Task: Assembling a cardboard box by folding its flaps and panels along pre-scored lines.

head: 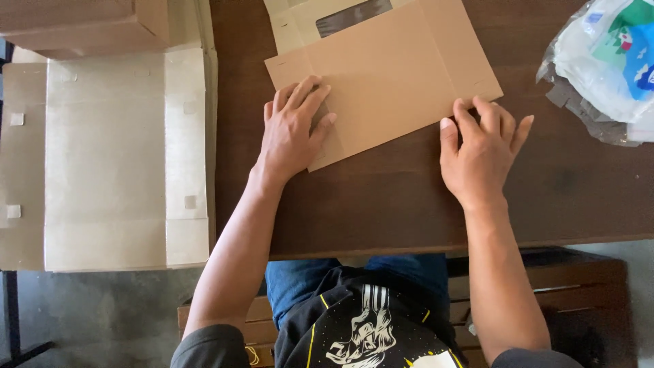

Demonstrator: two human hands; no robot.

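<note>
A flat, unfolded brown cardboard box blank (392, 75) with a clear window at its far end lies tilted on the dark wooden table (381, 204). My left hand (294, 129) rests flat on the blank's near left corner, fingers spread and pressing down. My right hand (482, 151) sits at the blank's near right edge, fingertips touching the cardboard rim. Neither hand grips the blank.
A large open cardboard box (109, 163) stands to the left of the table, with another box (82, 24) behind it. A bundle of clear plastic bags with colourful packaging (606, 65) lies at the table's far right. A wooden bench (565, 286) is below.
</note>
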